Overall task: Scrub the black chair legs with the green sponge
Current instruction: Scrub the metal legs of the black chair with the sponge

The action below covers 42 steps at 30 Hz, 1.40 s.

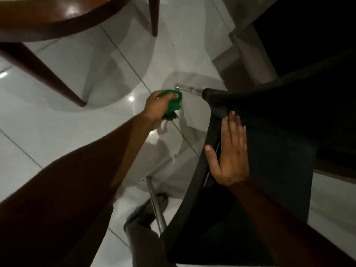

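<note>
My left hand (157, 108) is closed around the green sponge (172, 104), held low just left of the black chair. A metal chair leg (189, 89) runs from the sponge's upper edge to the seat corner; whether they touch I cannot tell. My right hand (230, 151) lies flat, fingers spread, on the left edge of the black chair seat (273, 135). A second metal leg (156, 205) slants down from the seat's near corner at the bottom centre.
A brown wooden round table (57, 18) with slanted legs (50, 78) fills the upper left. White glossy floor tiles (96, 122) lie below. My foot in a sandal (148, 207) stands by the near leg. Dark furniture (308, 35) is at upper right.
</note>
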Tool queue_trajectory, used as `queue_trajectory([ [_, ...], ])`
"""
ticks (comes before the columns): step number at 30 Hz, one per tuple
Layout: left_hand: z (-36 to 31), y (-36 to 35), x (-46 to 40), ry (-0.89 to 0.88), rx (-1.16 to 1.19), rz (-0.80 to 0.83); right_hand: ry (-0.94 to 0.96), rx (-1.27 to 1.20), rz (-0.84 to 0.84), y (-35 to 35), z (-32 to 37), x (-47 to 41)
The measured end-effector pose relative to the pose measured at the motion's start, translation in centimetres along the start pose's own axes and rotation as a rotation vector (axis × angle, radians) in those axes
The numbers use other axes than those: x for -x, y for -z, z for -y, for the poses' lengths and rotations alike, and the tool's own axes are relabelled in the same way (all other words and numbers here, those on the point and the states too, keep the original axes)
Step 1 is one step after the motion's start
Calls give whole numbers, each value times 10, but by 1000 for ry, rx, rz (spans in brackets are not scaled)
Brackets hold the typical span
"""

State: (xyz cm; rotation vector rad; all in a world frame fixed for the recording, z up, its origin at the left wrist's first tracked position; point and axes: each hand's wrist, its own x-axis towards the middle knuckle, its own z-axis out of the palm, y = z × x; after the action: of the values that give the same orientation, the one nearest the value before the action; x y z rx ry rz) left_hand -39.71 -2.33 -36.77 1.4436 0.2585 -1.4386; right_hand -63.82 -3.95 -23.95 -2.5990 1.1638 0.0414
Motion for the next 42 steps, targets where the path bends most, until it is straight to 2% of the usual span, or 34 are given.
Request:
queue_trajectory([
  [3,-11,-18,-41,-11,-19,-17,10,7,-22,-1,0,-3],
  [7,-15,-49,-82,-27,76,-15,23,18,-85,-3,-1,-1],
  [10,-6,-77,-95,31,53,9,41,35,-103,-7,-4,-1],
  [13,-6,-95,-83,68,96,1,41,45,-94,-7,-5,-2],
  [17,-12,-108,-36,-42,67,57,23,67,-65,-3,-2,-4],
  [20,-9,-111,-25,-53,35,81,2,63,-35,-3,0,-5],
  [23,-19,-110,-42,50,66,-1,10,80,-42,-4,-1,-4],
  [26,-26,-103,-56,249,270,-15,18,87,-56,-6,-4,-2],
  [35,-9,-108,7,116,442,151,-3,74,-20,-1,2,-5],
  [37,-18,-108,-20,156,455,97,-2,62,-30,-2,2,-6],
  [42,-11,-95,-71,396,596,1,0,61,-35,-3,1,-4],
])
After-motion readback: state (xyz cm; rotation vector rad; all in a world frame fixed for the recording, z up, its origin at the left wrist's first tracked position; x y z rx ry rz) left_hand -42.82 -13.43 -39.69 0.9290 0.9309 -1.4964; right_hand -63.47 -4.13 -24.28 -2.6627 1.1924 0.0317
